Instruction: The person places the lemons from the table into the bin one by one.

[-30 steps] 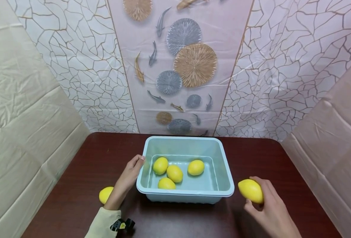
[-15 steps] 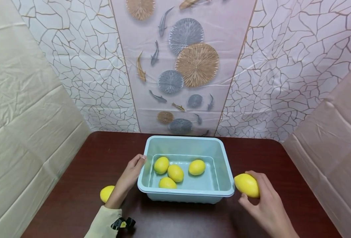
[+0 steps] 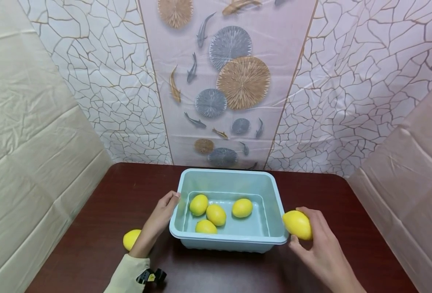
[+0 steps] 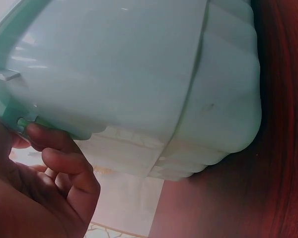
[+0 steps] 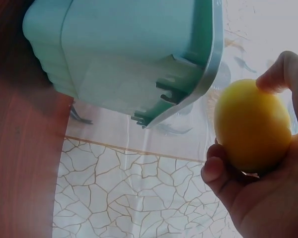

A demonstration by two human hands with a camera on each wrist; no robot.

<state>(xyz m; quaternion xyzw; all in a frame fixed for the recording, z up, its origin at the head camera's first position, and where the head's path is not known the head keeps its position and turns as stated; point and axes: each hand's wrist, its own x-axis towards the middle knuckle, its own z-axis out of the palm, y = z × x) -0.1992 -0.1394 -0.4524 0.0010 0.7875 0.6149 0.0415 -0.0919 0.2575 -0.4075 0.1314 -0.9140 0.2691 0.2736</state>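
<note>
A light blue plastic basin (image 3: 226, 239) stands mid-table with several yellow lemons (image 3: 242, 208) on its floor. My left hand (image 3: 163, 210) grips the basin's left rim, its fingers curled under the edge in the left wrist view. Between the thumb and fingers of my right hand (image 3: 320, 244) is a lemon (image 3: 297, 225), held at the height of the basin's right rim and overlapping it in the head view. From the right wrist, that lemon (image 5: 252, 126) appears just outside the rim. Another lemon (image 3: 131, 239) lies on the table, partly hidden behind my left forearm.
The dark red-brown table (image 3: 333, 203) has rounded back corners. Behind it hangs a patterned cloth (image 3: 219, 122), with pale cloth walls (image 3: 47, 162) at both sides. A black strap device (image 3: 151, 276) sits on my left wrist.
My right hand has carried its lemon left and slightly up, from beside the basin to its right rim. The left hand keeps its grip on the basin.
</note>
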